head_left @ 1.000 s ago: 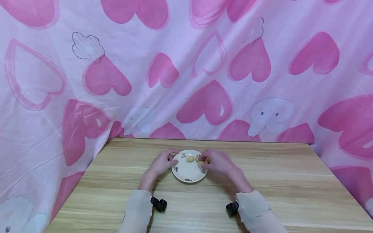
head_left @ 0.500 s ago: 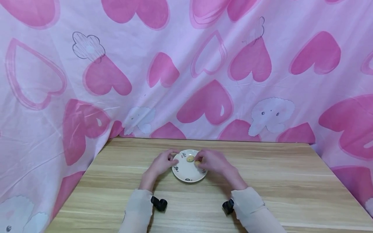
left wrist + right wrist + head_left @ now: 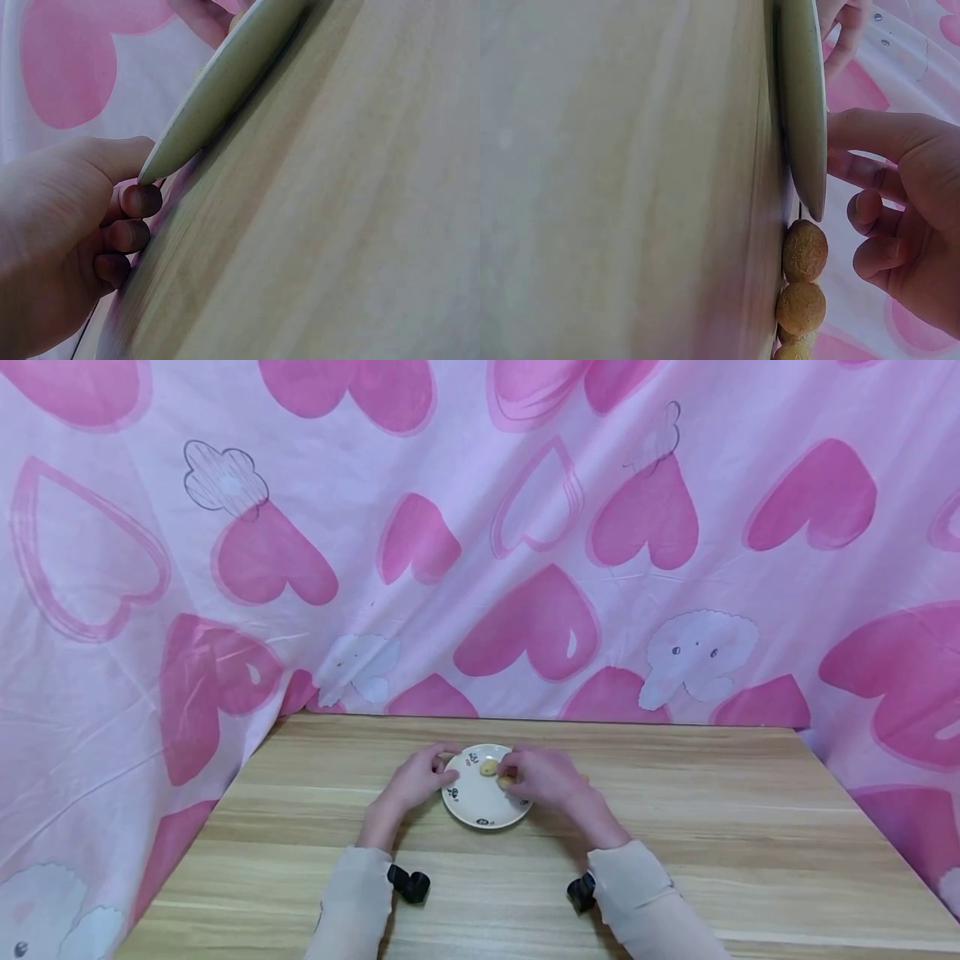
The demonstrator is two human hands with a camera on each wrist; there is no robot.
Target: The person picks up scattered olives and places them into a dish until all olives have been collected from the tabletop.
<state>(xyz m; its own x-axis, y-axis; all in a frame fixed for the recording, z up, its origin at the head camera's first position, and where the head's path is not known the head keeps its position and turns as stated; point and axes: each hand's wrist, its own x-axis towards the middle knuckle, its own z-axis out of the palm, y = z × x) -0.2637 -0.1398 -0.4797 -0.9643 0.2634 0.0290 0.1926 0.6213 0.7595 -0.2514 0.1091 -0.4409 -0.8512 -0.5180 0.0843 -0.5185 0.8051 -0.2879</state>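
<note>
A white plate with small dark prints (image 3: 480,806) lies on the wooden table. My left hand (image 3: 416,779) grips its left rim; in the left wrist view the thumb is on top and the curled fingers (image 3: 129,235) are at and below the edge. One small tan walnut-like ball (image 3: 489,767) sits toward the plate's far side. Over the plate's right side, my right hand (image 3: 547,777) pinches another such ball (image 3: 506,781) between thumb and fingers, partly covered. In the right wrist view that hand's fingertips are behind the plate rim.
Several rough brown balls (image 3: 801,307) stand in a row on the table just beyond the plate's right edge, mostly hidden by the right hand in the head view. A pink heart-print cloth (image 3: 525,618) hangs behind the wooden table (image 3: 712,827).
My right hand has shifted a little left over the plate with the pinched ball. A ball seen beside its fingers earlier is now hidden. The left hand and plate stay put.
</note>
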